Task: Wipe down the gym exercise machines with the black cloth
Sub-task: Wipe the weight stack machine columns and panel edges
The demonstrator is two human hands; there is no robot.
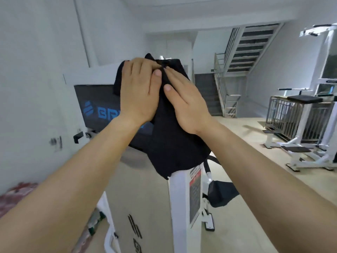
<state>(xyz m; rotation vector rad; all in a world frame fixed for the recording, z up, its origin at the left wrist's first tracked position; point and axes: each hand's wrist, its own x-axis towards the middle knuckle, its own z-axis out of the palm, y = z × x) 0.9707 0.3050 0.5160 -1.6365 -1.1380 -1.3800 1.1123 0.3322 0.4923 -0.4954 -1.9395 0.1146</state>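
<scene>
Single view, worn on the head, wide-angle. Facing forward and a little down, along both forearms. Very near the left hand [138, 88] and right hand [186, 105], laid flat on the cloth [173, 143] at frame centre, over the top of a white machine [177, 207]. Farther back on the right, well apart, stairs [251, 48] and a second machine [310, 125]. On the left, close by, a wall [36, 70].

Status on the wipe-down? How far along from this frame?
Done: nothing shows as finished; no surface can be told wiped from unwiped. In hand: left hand and right hand press the black cloth over the top of the near white machine. Left: its lower part, probably, and the white machines at the right, which no hand is near.
</scene>
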